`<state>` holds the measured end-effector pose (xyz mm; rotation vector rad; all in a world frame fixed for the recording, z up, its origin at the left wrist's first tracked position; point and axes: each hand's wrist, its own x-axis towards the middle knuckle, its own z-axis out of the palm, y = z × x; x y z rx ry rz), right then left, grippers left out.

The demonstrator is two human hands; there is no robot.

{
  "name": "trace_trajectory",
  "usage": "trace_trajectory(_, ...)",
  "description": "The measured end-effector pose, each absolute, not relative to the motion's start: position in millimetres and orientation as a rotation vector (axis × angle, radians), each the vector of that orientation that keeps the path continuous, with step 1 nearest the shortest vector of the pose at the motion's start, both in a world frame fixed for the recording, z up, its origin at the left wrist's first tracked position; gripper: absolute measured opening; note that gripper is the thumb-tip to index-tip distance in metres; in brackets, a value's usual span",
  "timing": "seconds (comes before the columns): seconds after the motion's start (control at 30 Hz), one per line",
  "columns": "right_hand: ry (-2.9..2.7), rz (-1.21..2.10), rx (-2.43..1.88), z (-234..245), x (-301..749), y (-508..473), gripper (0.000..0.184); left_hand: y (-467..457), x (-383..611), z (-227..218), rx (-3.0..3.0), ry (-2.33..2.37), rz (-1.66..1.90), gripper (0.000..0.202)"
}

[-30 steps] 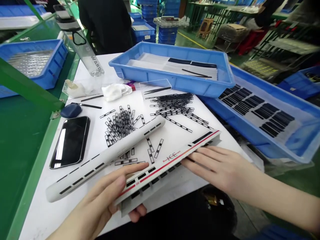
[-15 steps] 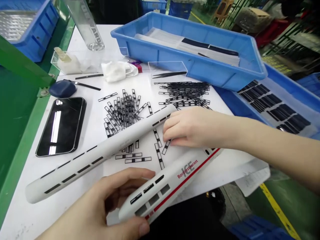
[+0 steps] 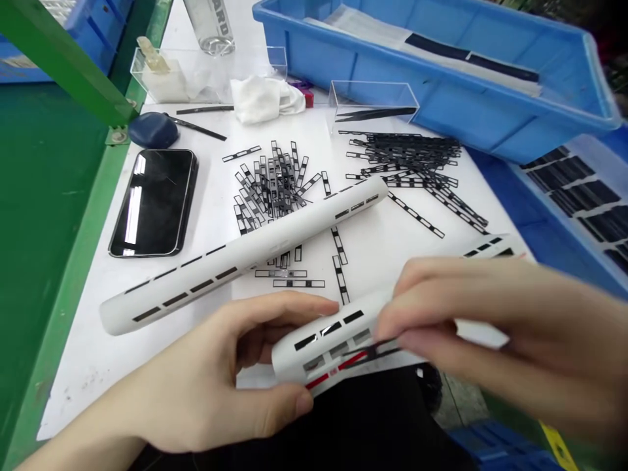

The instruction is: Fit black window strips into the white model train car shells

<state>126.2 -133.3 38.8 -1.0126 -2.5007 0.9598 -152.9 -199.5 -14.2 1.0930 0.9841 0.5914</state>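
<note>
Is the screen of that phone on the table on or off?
Off, it seems: the phone is all black on top, with just a bright white reflection.

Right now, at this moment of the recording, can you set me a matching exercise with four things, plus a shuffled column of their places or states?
Things:
1. Phone
2. Left hand
3. Cloth
4. Bottle

Places or states:
A. White and crumpled
B. See-through, cut off by the top of the view
C. Black, lying flat, with light reflected on its face
D. Gripping one end of the red-striped shell

Pairs: 1-C, 2-D, 3-A, 4-B
</note>
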Motion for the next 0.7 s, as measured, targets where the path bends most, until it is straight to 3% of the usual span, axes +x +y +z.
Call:
trace_trajectory(0.1,-2.420,1.212,-0.980,31,116,-152,0.015,-196,-151,-12,1.035,0.926,0.603,0.057)
trace_trajectory(0.2,-2.302,1.213,-1.096,24,109,-153,0.008,-196,-150,-13,1.061,0.901,0.618,0.056)
trace_trajectory(0.47,-2.172,1.575,-1.214,31,99,-138,0.017,-197,-149,-14,1.107,0.859,0.619,0.053)
trace_trajectory(0.7,-2.286,1.355,-1.256,32,95,-134,0.028,-204,-147,-13,1.278,0.951,0.633,0.051)
